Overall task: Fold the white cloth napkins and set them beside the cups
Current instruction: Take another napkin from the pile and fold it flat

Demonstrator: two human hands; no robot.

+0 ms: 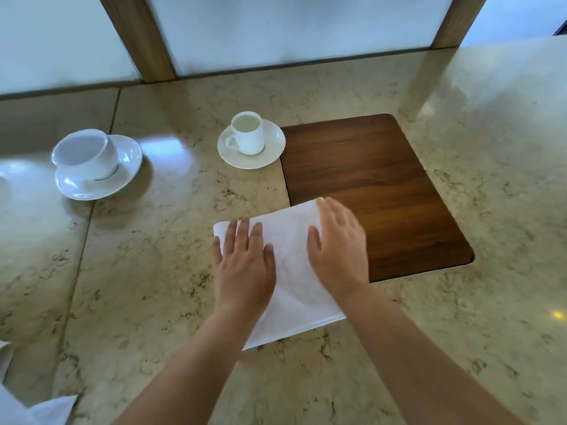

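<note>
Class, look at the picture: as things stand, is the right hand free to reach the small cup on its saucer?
Probably yes. The right hand lies flat on the white napkin, holding nothing, and only bare marble countertop and wooden board lie between it and the small cup.

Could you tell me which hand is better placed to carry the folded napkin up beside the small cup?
Probably the right hand: it lies on the napkin edge nearest the small cup.
</note>
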